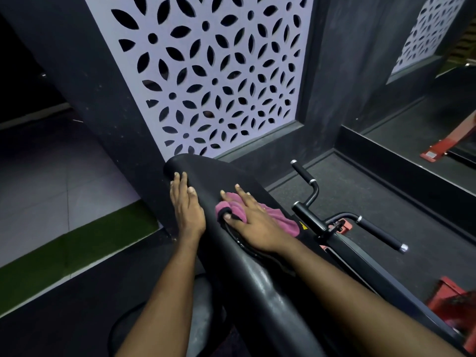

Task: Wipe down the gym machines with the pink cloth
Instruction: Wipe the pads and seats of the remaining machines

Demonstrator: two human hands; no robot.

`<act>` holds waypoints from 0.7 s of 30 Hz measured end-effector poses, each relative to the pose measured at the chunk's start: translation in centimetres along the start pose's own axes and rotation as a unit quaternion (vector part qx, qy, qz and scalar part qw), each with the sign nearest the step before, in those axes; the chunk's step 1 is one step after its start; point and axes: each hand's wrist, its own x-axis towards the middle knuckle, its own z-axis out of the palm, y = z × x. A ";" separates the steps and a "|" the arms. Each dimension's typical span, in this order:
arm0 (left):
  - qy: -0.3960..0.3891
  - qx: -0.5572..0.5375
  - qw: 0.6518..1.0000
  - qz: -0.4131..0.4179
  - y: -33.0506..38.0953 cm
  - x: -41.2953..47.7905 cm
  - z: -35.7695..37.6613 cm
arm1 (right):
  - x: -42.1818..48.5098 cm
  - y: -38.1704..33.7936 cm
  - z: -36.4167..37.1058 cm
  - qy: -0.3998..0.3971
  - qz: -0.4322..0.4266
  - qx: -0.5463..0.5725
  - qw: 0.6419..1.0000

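A black padded bench pad (221,173) of a gym machine slopes up and away from me in the middle of the view. My right hand (251,222) lies flat on the pink cloth (278,219) and presses it onto the pad, fingers spread and straight. My left hand (186,204) rests flat on the pad's left edge, fingers straight and pointing toward its top end. Part of the cloth is hidden under my right hand.
Black handle bars (309,188) with chrome ends stick out right of the pad. A dark wall with a white patterned panel (213,73) stands close behind. Red frame parts (453,297) sit at the lower right. A round black seat (203,305) lies below my left forearm.
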 end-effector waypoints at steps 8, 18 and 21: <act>-0.006 0.023 1.000 0.015 -0.2 -0.2 0.1 | -3.7 1.2 0.2 -0.038 0.129 -0.012 0.991; -0.013 0.042 0.999 0.002 0.0 -0.2 0.0 | 3.1 0.9 0.5 0.015 0.099 0.007 0.995; -0.013 0.053 0.998 0.006 0.1 -0.4 0.0 | -1.1 1.6 0.9 0.018 0.038 0.002 0.999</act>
